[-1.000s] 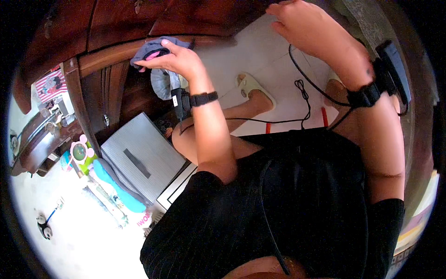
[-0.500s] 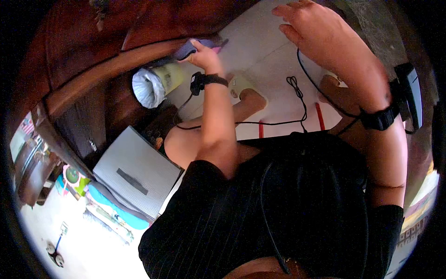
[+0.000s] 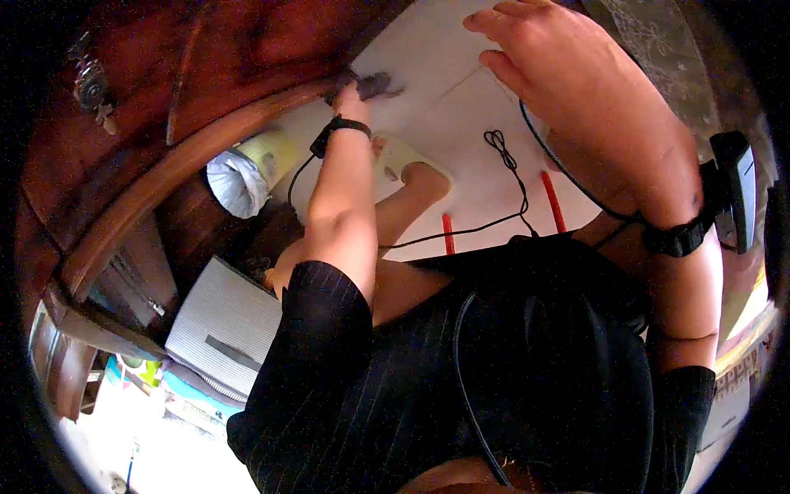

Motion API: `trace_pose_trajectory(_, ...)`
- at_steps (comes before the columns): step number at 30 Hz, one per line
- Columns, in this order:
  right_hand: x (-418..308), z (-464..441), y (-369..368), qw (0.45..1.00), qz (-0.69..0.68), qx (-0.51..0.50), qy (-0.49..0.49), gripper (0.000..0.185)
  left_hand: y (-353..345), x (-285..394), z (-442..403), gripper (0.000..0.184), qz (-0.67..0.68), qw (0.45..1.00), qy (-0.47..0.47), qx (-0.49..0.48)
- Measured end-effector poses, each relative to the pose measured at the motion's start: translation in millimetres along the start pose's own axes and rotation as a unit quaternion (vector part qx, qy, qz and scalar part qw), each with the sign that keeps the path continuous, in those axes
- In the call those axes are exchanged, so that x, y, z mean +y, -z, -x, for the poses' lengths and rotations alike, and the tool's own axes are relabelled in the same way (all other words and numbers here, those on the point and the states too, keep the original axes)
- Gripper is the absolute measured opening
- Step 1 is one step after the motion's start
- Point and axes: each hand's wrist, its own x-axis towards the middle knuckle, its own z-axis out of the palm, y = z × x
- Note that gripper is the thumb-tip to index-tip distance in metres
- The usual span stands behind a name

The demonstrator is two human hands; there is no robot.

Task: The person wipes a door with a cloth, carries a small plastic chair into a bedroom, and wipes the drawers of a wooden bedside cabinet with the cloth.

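Note:
At the upper middle, my left hand [image 3: 350, 97] grips a dark, crumpled cloth [image 3: 374, 85], blurred and low beside the curved edge of the reddish-brown furniture [image 3: 239, 119]. My left fingers are mostly hidden. My right hand [image 3: 518, 41] hangs over the pale floor at the top right, its fingers apart and nothing in them. Both wrists wear black straps, and a dark device is fixed to the right forearm.
A yellow bin [image 3: 267, 156] with a pale liner bag lies left of my left forearm. Below it is a grey ribbed box [image 3: 226, 321]. A black cable [image 3: 502, 152] crosses the floor [image 3: 453, 74] by a sandalled foot [image 3: 411, 169]. Lace-patterned cloth [image 3: 658, 49] is at the upper right.
My left hand has moved right and away from my body with the cloth, which was in front of the furniture before. The view has shifted, and the bin now shows fully. My right hand remains open.

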Motion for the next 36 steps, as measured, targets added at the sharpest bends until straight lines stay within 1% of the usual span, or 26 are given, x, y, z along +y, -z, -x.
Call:
trace_pose_trajectory(1,0,2,2,1.000,0.005,0.003,0.007,0.030,16,8,1,0.058,-0.066,0.988,0.007,-0.137)
trace_pose_trajectory(2,1,7,10,0.999,0.017,0.000,0.027,0.030,19,18,19,0.046,-0.044,0.995,0.009,-0.087)
trace_pose_trajectory(3,1,11,12,0.999,0.019,0.012,0.036,0.029,19,35,34,0.034,0.051,0.998,0.031,0.017)
trace_pose_trajectory(4,2,14,15,0.999,0.021,0.024,0.044,0.028,23,54,46,0.022,0.118,0.987,0.036,0.107)
trace_pose_trajectory(5,1,16,11,0.998,0.013,0.050,0.043,0.027,28,67,56,0.014,0.141,0.975,0.018,0.169)
trace_pose_trajectory(6,2,14,5,0.995,0.006,0.081,0.052,0.026,41,74,61,0.014,0.068,0.980,-0.057,0.179)
trace_pose_trajectory(8,7,8,-13,0.986,-0.005,0.147,0.077,0.024,85,94,71,0.015,-0.080,0.957,-0.207,0.188)
trace_pose_trajectory(9,9,6,-19,0.979,-0.009,0.183,0.092,0.023,104,104,75,0.017,-0.126,0.951,-0.233,0.157)
trace_pose_trajectory(12,10,16,-17,0.973,-0.018,0.206,0.102,0.023,101,87,49,0.019,-0.266,0.919,-0.276,0.090)
trace_pose_trajectory(13,11,14,-17,0.978,-0.015,0.186,0.095,0.024,92,77,38,0.030,-0.347,0.910,-0.226,-0.001)
trace_pose_trajectory(15,14,6,-18,0.987,-0.013,0.141,0.080,0.024,73,57,27,0.037,-0.510,0.834,-0.203,-0.048)
trace_pose_trajectory(17,20,5,-15,0.988,-0.003,0.129,0.081,0.025,60,58,11,0.048,-0.634,0.738,-0.155,-0.171)
trace_pose_trajectory(19,24,5,-11,0.993,-0.023,0.093,0.069,0.026,47,56,3,0.048,-0.607,0.765,-0.160,-0.143)
trace_pose_trajectory(20,27,4,-7,0.995,-0.045,0.067,0.053,0.027,30,44,-8,0.049,-0.592,0.779,-0.161,-0.127)
trace_pose_trajectory(21,27,3,-5,0.997,-0.048,0.049,0.039,0.027,-3,19,-26,0.048,-0.535,0.831,-0.114,-0.102)
trace_pose_trajectory(23,25,-2,-3,0.999,-0.037,0.020,0.010,0.026,-57,-24,-52,0.040,-0.506,0.857,-0.073,-0.065)
trace_pose_trajectory(24,26,-7,-10,0.998,-0.044,0.050,0.002,0.026,-69,-28,-60,0.039,-0.501,0.860,-0.066,-0.075)
trace_pose_trajectory(25,27,-11,-16,0.995,-0.050,0.081,-0.005,0.027,-67,-23,-62,0.038,-0.508,0.852,-0.075,-0.102)
trace_pose_trajectory(27,31,-21,-47,0.969,-0.111,0.222,-0.006,0.030,-62,-14,-64,0.036,-0.535,0.823,-0.111,-0.156)
trace_pose_trajectory(33,29,-19,-51,0.957,-0.085,0.276,0.004,0.028,-27,6,-62,0.030,-0.599,0.731,-0.225,-0.235)
trace_pose_trajectory(36,28,-15,-47,0.953,-0.130,0.271,0.022,0.027,-13,11,-54,0.028,-0.613,0.700,-0.269,-0.249)
